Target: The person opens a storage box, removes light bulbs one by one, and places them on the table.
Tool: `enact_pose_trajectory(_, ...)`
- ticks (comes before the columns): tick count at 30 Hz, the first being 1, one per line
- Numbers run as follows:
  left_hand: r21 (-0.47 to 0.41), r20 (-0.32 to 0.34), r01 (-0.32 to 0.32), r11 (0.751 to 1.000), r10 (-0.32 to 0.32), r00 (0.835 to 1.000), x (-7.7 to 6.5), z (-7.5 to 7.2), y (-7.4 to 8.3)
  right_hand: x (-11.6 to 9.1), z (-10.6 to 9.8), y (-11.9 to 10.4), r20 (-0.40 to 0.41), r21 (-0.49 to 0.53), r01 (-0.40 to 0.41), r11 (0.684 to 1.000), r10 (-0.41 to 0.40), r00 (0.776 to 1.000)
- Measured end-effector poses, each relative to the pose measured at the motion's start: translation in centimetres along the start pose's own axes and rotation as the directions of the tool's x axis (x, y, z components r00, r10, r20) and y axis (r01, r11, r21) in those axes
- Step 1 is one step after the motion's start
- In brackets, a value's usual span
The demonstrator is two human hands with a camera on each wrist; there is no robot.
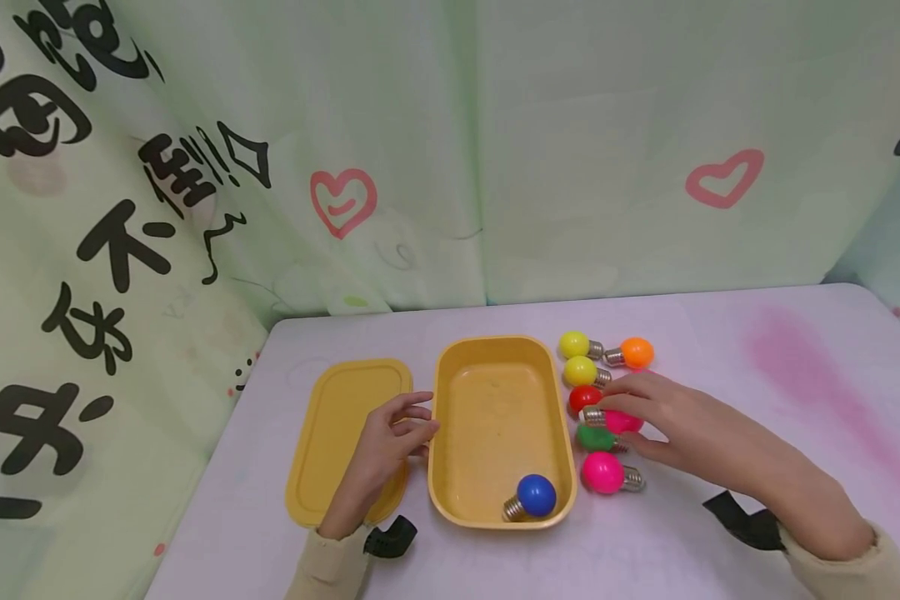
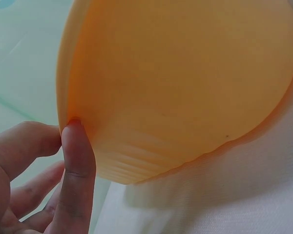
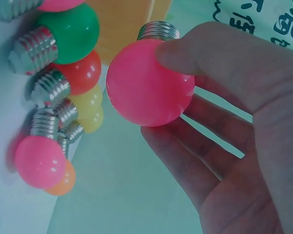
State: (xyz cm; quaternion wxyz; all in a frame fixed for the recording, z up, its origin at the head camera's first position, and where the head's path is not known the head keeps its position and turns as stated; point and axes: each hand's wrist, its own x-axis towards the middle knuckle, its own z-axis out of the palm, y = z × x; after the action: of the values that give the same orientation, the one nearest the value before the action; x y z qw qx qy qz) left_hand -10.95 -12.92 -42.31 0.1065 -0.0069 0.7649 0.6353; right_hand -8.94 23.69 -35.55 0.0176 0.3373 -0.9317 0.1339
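Note:
My right hand (image 1: 671, 417) holds a pink light bulb (image 3: 149, 85) by its round globe, thumb on one side and fingers on the other. In the head view this bulb is above the row of bulbs, its metal screw base pointing left towards the yellow plastic box (image 1: 495, 400). At the box's left side, my left hand (image 1: 386, 446) pinches the rim between thumb and finger, as the left wrist view shows. Inside the box, near its front right corner, lies a blue bulb (image 1: 536, 495).
Right of the box lie two yellow bulbs (image 1: 580, 371), an orange bulb (image 1: 636, 353), a red bulb (image 1: 585, 398), a green bulb (image 1: 595, 437) and a pink bulb (image 1: 602, 472). Another pink bulb (image 3: 40, 161) is partly behind my right hand. The yellow lid (image 1: 345, 417) lies left of the box.

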Motion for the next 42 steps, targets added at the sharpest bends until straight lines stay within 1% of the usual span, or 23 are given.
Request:
enact_pose_trajectory(3,0.003,-0.002,0.007,1.000,-0.007,1.000,0.0,0.0,-0.1,-0.2,0.1,0.4,0.025,0.002,-0.030,1.000,0.030,0.999)
enact_pose_trajectory(8,0.029,-0.008,0.018,0.999,-0.018,1.000,0.1,-0.1,-0.3,-0.4,0.5,1.0,0.035,-0.011,-0.048,0.999,0.048,0.998)
enact_pose_trajectory(11,0.038,-0.011,0.021,0.999,-0.021,1.000,0.1,0.0,-0.4,-0.5,0.7,1.3,0.048,-0.017,-0.073,0.997,0.073,0.996)
enact_pose_trajectory(16,0.040,-0.003,0.004,0.999,-0.004,1.000,0.2,0.0,-0.6,-0.7,0.9,1.8,0.075,-0.017,-0.116,0.993,0.117,0.990)
enact_pose_trajectory(23,0.035,-0.004,0.015,0.999,-0.014,1.000,0.2,-0.1,-0.5,-1.0,1.3,2.5,0.077,-0.043,-0.129,0.991,0.132,0.988)
enact_pose_trajectory(30,0.033,-0.016,0.010,0.999,-0.009,1.000,0.2,0.1,-0.2,-1.3,1.8,3.2,0.089,-0.045,-0.147,0.988,0.150,0.985)
enact_pose_trajectory(37,0.036,-0.003,0.005,0.999,-0.005,1.000,0.3,0.0,-0.4,-1.6,2.3,3.8,0.073,-0.047,-0.136,0.990,0.139,0.988)
enact_pose_trajectory(42,0.032,0.000,0.003,0.999,-0.003,1.000,0.3,0.0,-0.5,-1.6,2.6,4.0,0.080,-0.048,-0.150,0.987,0.154,0.985)
